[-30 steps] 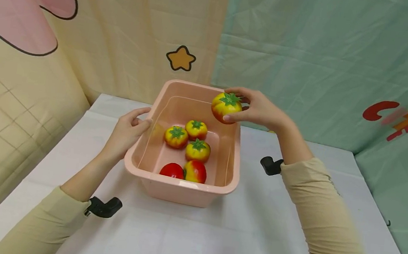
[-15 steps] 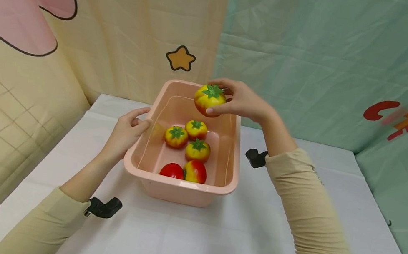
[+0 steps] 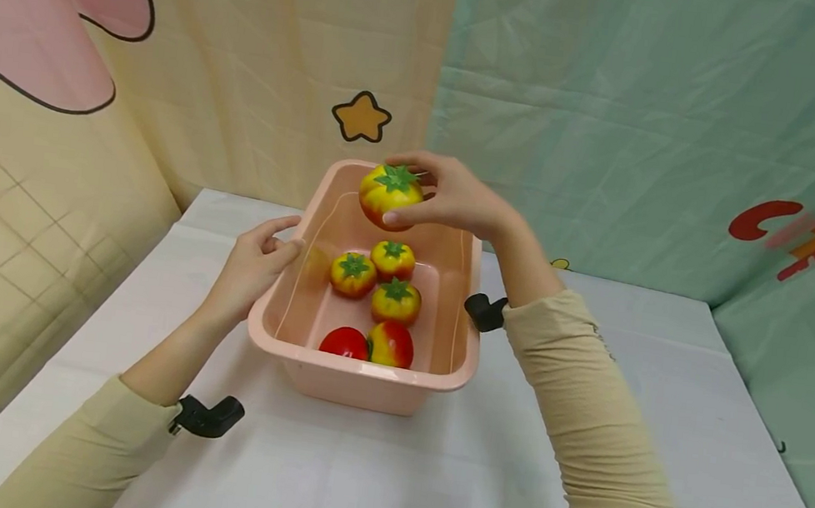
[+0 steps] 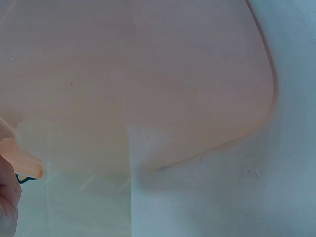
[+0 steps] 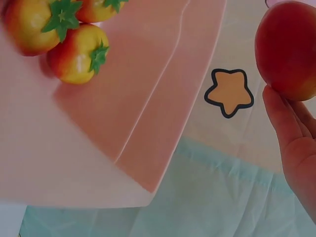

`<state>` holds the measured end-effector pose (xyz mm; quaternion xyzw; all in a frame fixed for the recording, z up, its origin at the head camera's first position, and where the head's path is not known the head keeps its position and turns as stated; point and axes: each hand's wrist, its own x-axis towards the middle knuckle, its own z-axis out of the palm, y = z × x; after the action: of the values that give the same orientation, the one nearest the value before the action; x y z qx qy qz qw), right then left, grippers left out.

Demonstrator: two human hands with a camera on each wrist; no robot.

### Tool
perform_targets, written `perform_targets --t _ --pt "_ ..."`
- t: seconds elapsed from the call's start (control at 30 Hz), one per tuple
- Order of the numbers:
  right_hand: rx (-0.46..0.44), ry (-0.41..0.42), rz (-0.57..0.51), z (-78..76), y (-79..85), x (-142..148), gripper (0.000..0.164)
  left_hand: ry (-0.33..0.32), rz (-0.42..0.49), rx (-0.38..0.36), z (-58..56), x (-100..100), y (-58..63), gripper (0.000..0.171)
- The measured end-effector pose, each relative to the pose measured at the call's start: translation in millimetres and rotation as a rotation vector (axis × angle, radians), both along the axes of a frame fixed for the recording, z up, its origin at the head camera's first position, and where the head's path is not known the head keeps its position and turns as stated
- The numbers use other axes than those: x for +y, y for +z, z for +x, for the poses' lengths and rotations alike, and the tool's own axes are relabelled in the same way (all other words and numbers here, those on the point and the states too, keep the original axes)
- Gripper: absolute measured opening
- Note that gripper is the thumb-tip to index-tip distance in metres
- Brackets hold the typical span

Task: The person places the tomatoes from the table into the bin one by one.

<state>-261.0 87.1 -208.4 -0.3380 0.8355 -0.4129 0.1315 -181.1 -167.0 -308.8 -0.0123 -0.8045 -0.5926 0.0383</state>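
My right hand [image 3: 455,197] pinches a yellow-and-red tomato [image 3: 386,197] with a green star-shaped top, above the far part of a pink plastic tub [image 3: 367,368]. The same tomato [image 5: 289,52] shows its red underside in the right wrist view, at the fingertips. My left hand [image 3: 248,265] grips the tub's left rim; its fingers on the outer side are partly hidden. On the tub floor lie several glossy tomatoes, among them a yellow one [image 3: 353,275], a red one [image 3: 345,342] and a red-yellow one [image 3: 390,343]. The tub wall [image 4: 197,89] fills much of the left wrist view.
The tub stands on a table with a white cloth [image 3: 351,482]. Behind it hangs a printed curtain [image 3: 584,98] with a star [image 3: 361,116]. Black camera mounts [image 3: 208,416] sit at both wrists.
My right hand has carried the tomato leftward and slightly up, from the tub's right rim to above its far left part. The left hand, the tub and the tomatoes inside stay put.
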Motion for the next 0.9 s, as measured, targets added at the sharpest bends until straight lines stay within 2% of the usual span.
perform_targets --t 0.4,0.7,0.9 --pt "-0.010 0.027 -0.009 4.0 -10.9 -17.4 0.065 0.002 -0.005 0.002 -0.6 1.0 -0.9 0.050" --pt "-0.029 0.105 -0.056 4.9 -31.8 -33.1 0.062 0.001 -0.016 -0.028 0.2 2.2 0.9 0.051" --pt "-0.052 0.075 -0.010 5.1 -38.4 -37.8 0.065 0.004 -0.019 -0.028 0.8 2.3 2.1 0.051"
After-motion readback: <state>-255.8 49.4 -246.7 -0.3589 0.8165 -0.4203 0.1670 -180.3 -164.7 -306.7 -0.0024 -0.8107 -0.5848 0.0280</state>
